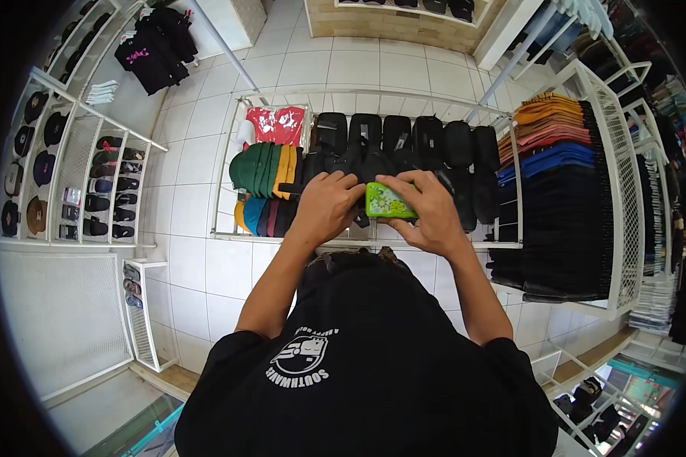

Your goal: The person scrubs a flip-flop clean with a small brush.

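Note:
My right hand point(428, 212) is closed around a small bright green pack point(389, 201) with a leafy printed pattern, its thumb and fingers along the edges. Just to the left, my left hand point(328, 204) is closed, its fingertips close to the pack. A dark strap-like end point(290, 188) sticks out on the far side of that hand, and the rest of it is hidden by the fingers. Directly beyond both hands lies a black bag point(364, 158), partly covered by them.
A white-framed rack point(222, 186) holds rows of black pouches point(365, 129), green caps point(255, 169) and a red packet point(277, 124). Hanging clothes point(552, 183) fill a rack at right. Cap and shoe shelves point(76, 171) line the left. White tiles point(194, 263) cover the floor.

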The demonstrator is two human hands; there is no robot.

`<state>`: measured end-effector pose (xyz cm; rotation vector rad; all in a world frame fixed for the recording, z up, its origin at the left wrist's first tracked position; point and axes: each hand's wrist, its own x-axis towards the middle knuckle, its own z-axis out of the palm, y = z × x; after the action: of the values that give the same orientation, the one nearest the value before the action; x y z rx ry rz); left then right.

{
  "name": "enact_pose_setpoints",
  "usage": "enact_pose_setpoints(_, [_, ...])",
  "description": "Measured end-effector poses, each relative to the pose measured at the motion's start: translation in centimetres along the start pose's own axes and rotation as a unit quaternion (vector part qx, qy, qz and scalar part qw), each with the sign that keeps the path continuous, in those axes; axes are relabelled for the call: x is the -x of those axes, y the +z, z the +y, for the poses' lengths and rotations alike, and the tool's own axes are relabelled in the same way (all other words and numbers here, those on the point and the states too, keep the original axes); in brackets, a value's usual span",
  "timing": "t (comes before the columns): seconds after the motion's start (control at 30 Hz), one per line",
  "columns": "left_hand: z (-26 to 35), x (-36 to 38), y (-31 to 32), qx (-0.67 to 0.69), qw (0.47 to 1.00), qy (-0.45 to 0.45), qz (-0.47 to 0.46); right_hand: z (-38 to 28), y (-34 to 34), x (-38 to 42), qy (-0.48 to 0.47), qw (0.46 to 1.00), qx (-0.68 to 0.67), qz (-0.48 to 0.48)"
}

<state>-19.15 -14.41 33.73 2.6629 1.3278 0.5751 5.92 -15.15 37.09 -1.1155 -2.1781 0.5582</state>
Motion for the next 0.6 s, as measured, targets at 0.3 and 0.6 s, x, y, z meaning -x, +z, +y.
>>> enact_pose_setpoints(0.3, [-0.9, 0.4, 0.0, 0.045, 0.997, -0.012, 0.057, 1.7, -1.3, 1.3, -0.005, 0.995, -0.089, 0.045])
enact_pose_setpoints(0.6, [-1.2, 0.6, 0.5, 0.133, 0.985, -0.057, 0.098, 3.8, -0.1, 2.6, 0.082, 0.947, -0.303, 0.071])
